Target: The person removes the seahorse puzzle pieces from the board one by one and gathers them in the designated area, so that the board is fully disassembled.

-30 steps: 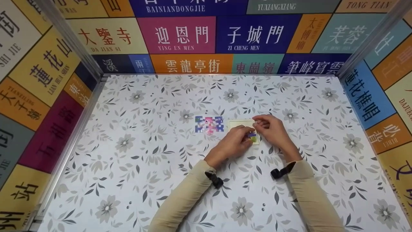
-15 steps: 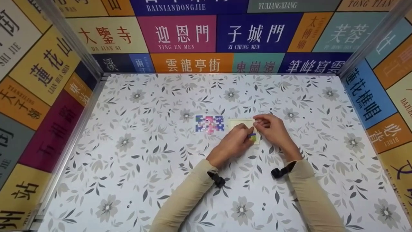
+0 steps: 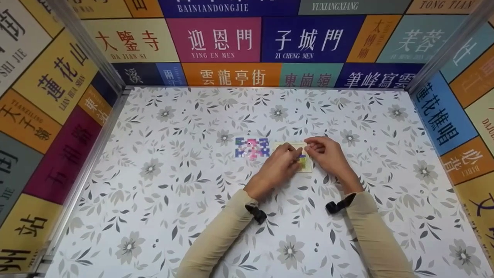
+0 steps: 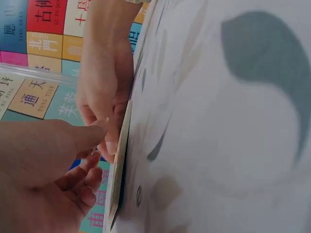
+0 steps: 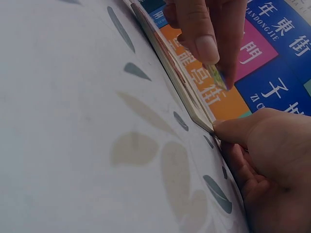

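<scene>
My left hand (image 3: 276, 166) pinches a small jigsaw piece (image 5: 217, 76) between thumb and fingers, over a cream puzzle tray (image 3: 308, 168). Green and yellow show on the piece in the right wrist view. At the tray's far right corner, my right hand (image 3: 326, 156) grips the edge, its thumb (image 5: 233, 130) on the rim. A blue and yellow-green patch shows beside my left fingertips in the head view; the left hand hides much of the tray. In the left wrist view the tray (image 4: 120, 165) is seen edge-on, close to the table.
Left of the tray, a block of joined purple and pink jigsaw pieces (image 3: 252, 148) lies flat. A white floral cloth (image 3: 154, 216) covers the table. Panels with printed characters (image 3: 220, 40) stand along the back and both sides.
My left hand shifts slightly over the tray, and the coloured patch by its fingertips looks turned. The right hand stays at the tray's corner. The joined pieces keep their place.
</scene>
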### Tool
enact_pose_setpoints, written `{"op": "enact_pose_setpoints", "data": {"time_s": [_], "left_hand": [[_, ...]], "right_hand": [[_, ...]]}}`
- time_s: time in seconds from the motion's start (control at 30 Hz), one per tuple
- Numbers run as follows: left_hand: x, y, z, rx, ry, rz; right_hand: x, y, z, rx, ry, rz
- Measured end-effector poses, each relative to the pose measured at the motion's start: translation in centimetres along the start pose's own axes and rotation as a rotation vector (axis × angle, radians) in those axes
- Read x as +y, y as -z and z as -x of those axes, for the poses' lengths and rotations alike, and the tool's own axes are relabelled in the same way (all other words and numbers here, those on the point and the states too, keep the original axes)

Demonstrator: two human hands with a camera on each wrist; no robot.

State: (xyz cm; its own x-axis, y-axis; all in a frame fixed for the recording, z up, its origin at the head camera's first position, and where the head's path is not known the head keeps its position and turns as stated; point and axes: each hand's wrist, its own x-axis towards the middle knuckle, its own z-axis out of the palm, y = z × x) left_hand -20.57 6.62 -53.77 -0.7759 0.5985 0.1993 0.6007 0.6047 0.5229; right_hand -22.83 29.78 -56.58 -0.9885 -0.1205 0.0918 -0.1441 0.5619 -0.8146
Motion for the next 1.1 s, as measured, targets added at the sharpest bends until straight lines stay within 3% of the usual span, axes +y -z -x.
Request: {"op": "enact_pose_setpoints", "data": {"time_s": [0.3, 0.7, 0.93, 1.1], "left_hand": [[-2.3, 2.3, 1.0, 0.066, 0.043, 0.147], [-5.4, 4.1, 3.2, 0.106, 0.072, 0.131], [-5.9, 4.5, 4.0, 0.061, 0.123, 0.100], [-5.9, 4.6, 4.1, 0.046, 0.127, 0.084]], "right_hand": [[-0.2, -0.2, 0.0, -0.010, -0.019, 0.010], [-0.3, -0.3, 0.1, -0.009, -0.013, 0.005], [-0.4, -0.1, 0.1, -0.010, -0.030, 0.023], [-0.3, 0.1, 0.1, -0.012, -0.036, 0.023]]}}
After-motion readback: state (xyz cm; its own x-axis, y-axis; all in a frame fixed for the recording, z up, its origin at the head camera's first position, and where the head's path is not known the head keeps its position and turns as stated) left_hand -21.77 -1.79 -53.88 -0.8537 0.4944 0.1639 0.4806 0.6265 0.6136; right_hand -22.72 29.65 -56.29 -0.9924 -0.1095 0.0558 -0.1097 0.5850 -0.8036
